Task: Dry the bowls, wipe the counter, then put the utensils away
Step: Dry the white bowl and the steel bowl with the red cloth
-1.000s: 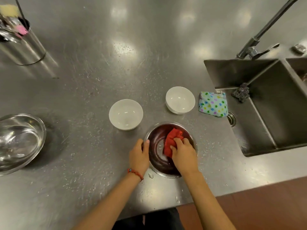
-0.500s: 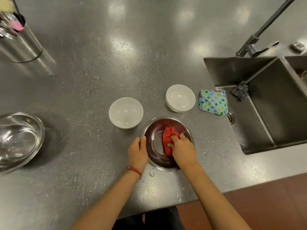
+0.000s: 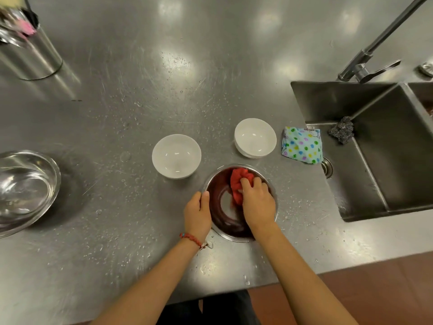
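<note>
Both hands at steel bowl (image 3: 225, 221); fingers (image 3: 246, 182) around cloth (image 3: 237, 181)

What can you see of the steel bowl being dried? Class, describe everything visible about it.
The steel bowl is round, shiny metal and stands upright on the wet counter, near its front edge, just in front of two white bowls. Its inside reflects dark red. The left hand grips its left rim; the right hand presses a red cloth against the inside.
</note>
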A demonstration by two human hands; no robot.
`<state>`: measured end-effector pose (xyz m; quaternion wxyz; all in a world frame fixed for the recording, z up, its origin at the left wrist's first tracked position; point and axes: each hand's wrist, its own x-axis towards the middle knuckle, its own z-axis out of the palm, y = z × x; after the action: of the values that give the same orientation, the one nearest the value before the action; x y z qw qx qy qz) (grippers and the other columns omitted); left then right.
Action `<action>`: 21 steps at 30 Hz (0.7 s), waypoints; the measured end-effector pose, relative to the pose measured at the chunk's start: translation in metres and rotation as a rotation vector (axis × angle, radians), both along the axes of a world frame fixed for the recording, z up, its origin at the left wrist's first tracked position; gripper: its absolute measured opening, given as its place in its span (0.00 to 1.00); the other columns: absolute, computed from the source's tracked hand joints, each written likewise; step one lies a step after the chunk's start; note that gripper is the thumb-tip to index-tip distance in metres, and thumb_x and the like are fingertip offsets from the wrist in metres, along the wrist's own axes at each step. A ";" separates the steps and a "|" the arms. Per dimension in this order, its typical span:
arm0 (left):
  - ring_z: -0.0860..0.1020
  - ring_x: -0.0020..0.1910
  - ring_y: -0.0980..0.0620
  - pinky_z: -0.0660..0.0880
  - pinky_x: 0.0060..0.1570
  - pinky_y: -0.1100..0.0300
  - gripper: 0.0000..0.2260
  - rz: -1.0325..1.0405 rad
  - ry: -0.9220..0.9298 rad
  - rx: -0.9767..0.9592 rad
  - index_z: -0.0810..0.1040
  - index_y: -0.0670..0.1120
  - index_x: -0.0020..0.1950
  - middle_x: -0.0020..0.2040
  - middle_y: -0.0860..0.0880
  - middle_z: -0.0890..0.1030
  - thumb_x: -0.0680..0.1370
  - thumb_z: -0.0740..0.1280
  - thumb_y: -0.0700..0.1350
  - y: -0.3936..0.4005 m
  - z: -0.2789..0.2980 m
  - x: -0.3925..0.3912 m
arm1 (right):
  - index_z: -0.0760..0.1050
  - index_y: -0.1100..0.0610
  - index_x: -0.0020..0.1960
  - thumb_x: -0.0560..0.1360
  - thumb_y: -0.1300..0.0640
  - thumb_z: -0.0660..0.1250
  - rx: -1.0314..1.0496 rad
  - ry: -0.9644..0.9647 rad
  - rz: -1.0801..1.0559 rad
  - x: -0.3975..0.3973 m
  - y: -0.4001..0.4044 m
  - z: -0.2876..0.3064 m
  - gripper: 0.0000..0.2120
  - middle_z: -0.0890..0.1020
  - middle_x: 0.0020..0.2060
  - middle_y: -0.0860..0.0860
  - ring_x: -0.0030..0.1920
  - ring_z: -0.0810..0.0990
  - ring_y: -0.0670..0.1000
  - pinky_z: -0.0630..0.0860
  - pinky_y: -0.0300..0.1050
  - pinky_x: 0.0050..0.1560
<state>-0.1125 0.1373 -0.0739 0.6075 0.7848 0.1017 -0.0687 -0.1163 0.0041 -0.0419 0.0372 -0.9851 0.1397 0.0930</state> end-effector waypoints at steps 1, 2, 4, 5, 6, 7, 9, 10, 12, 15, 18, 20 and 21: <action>0.59 0.27 0.55 0.60 0.27 0.66 0.19 0.024 -0.009 0.008 0.59 0.47 0.29 0.26 0.52 0.61 0.79 0.59 0.42 -0.001 0.000 -0.001 | 0.67 0.57 0.62 0.80 0.58 0.52 -0.031 0.033 -0.006 -0.005 -0.004 0.003 0.12 0.72 0.57 0.58 0.56 0.72 0.58 0.74 0.50 0.49; 0.58 0.27 0.56 0.60 0.26 0.66 0.20 0.046 -0.019 0.022 0.58 0.48 0.28 0.26 0.52 0.61 0.79 0.60 0.42 -0.002 -0.001 -0.003 | 0.68 0.58 0.61 0.80 0.58 0.52 -0.039 0.068 -0.010 -0.010 -0.007 0.005 0.12 0.73 0.57 0.58 0.56 0.73 0.58 0.74 0.51 0.50; 0.59 0.27 0.56 0.60 0.26 0.66 0.20 0.075 -0.022 0.034 0.58 0.49 0.28 0.26 0.53 0.61 0.79 0.60 0.42 -0.005 -0.001 -0.005 | 0.71 0.58 0.60 0.79 0.57 0.55 -0.001 0.143 0.023 -0.022 -0.010 0.008 0.12 0.74 0.57 0.57 0.56 0.74 0.58 0.74 0.51 0.50; 0.59 0.27 0.56 0.59 0.27 0.65 0.20 0.085 -0.017 0.035 0.58 0.49 0.28 0.26 0.53 0.61 0.79 0.60 0.42 -0.006 -0.001 -0.006 | 0.72 0.57 0.59 0.78 0.56 0.58 0.066 0.182 0.056 -0.027 -0.010 0.010 0.11 0.76 0.56 0.57 0.56 0.75 0.58 0.73 0.50 0.50; 0.59 0.27 0.56 0.58 0.27 0.63 0.20 0.094 -0.011 0.046 0.58 0.49 0.28 0.26 0.52 0.62 0.79 0.60 0.43 -0.007 -0.001 -0.007 | 0.74 0.56 0.58 0.77 0.55 0.61 0.181 0.209 0.087 -0.030 -0.011 0.012 0.11 0.78 0.55 0.56 0.55 0.76 0.58 0.73 0.48 0.51; 0.59 0.27 0.56 0.57 0.27 0.62 0.20 0.097 -0.010 0.065 0.58 0.49 0.28 0.25 0.52 0.62 0.79 0.60 0.43 -0.009 -0.001 -0.008 | 0.76 0.55 0.57 0.75 0.55 0.63 0.337 0.224 0.099 -0.031 -0.010 0.013 0.11 0.80 0.54 0.55 0.54 0.77 0.57 0.72 0.46 0.53; 0.60 0.26 0.56 0.57 0.28 0.61 0.20 0.088 -0.020 0.096 0.58 0.49 0.29 0.25 0.53 0.63 0.79 0.59 0.42 -0.011 -0.001 -0.010 | 0.79 0.54 0.55 0.74 0.56 0.66 0.638 0.201 0.066 -0.029 -0.002 0.014 0.11 0.83 0.52 0.53 0.53 0.79 0.54 0.72 0.45 0.56; 0.61 0.26 0.56 0.57 0.27 0.61 0.19 0.084 -0.022 0.100 0.59 0.49 0.28 0.25 0.53 0.63 0.79 0.59 0.42 -0.011 -0.001 -0.011 | 0.80 0.55 0.55 0.73 0.57 0.67 0.744 0.155 0.021 -0.026 0.005 0.013 0.11 0.83 0.52 0.53 0.54 0.79 0.53 0.72 0.45 0.59; 0.61 0.26 0.56 0.60 0.25 0.65 0.19 0.092 -0.022 0.095 0.59 0.49 0.28 0.25 0.53 0.64 0.79 0.58 0.41 -0.010 -0.001 -0.011 | 0.79 0.56 0.57 0.74 0.57 0.67 0.886 0.052 -0.074 -0.024 0.018 0.012 0.12 0.83 0.53 0.54 0.55 0.79 0.52 0.71 0.46 0.61; 0.61 0.26 0.57 0.61 0.25 0.68 0.20 0.098 -0.041 0.080 0.60 0.49 0.28 0.25 0.53 0.64 0.79 0.58 0.40 -0.006 -0.002 -0.012 | 0.79 0.54 0.58 0.74 0.57 0.66 0.874 0.079 -0.018 -0.028 0.017 0.008 0.12 0.83 0.54 0.52 0.56 0.79 0.50 0.71 0.43 0.61; 0.60 0.27 0.56 0.61 0.25 0.68 0.20 0.113 -0.038 0.074 0.59 0.49 0.28 0.25 0.53 0.63 0.79 0.59 0.40 -0.006 -0.002 -0.015 | 0.80 0.50 0.55 0.73 0.55 0.68 0.812 0.260 0.136 -0.030 -0.011 0.010 0.11 0.84 0.52 0.48 0.53 0.80 0.48 0.72 0.40 0.57; 0.60 0.26 0.57 0.62 0.25 0.69 0.20 0.097 -0.030 0.059 0.59 0.49 0.28 0.26 0.53 0.62 0.79 0.59 0.40 -0.009 -0.001 -0.017 | 0.81 0.50 0.53 0.72 0.55 0.69 0.818 0.313 0.164 -0.032 -0.021 0.010 0.10 0.84 0.49 0.49 0.51 0.80 0.48 0.73 0.41 0.56; 0.60 0.26 0.57 0.62 0.25 0.69 0.20 0.078 -0.028 0.052 0.59 0.49 0.28 0.26 0.53 0.63 0.79 0.58 0.41 -0.010 -0.001 -0.019 | 0.81 0.51 0.53 0.72 0.55 0.69 0.812 0.306 0.154 -0.032 -0.018 0.008 0.10 0.85 0.49 0.50 0.50 0.80 0.49 0.73 0.40 0.55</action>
<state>-0.1313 0.1270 -0.0749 0.5906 0.7965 0.1254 -0.0310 -0.1488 -0.0137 -0.0343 0.3932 -0.8730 0.0218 0.2876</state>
